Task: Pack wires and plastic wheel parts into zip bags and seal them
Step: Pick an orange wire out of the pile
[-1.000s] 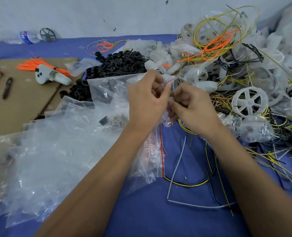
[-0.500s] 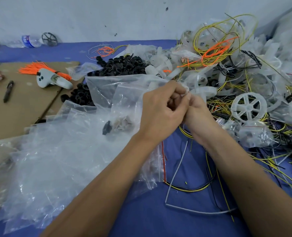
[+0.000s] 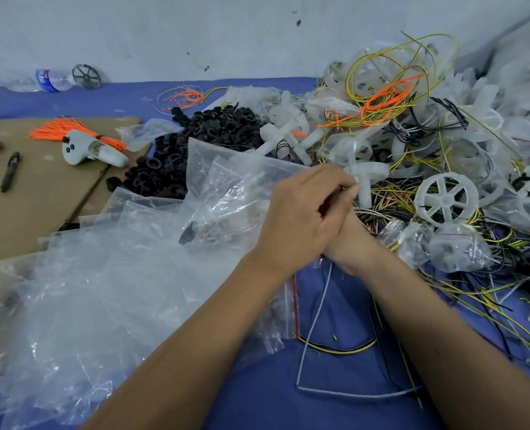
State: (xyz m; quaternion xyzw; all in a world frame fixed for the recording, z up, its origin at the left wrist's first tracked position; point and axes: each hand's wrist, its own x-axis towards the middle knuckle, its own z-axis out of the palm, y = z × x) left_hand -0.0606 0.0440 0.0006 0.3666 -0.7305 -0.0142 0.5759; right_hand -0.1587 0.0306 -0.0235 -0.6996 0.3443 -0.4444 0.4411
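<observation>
Clear zip bag (image 3: 242, 184) pinched in left hand (image 3: 300, 218) grip, right hand (image 3: 350, 243) beneath

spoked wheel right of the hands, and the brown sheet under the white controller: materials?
Spoked wheel: looks like moulded plastic, milky white and slightly translucent, matte, with thin, even spokes and rim.
Brown sheet: probably cardboard, flat, matte tan, with a straight seam or fold line running across it.

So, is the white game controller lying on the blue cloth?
No, the white game controller lies on the brown cardboard sheet, against the bundle of orange wires.
</observation>
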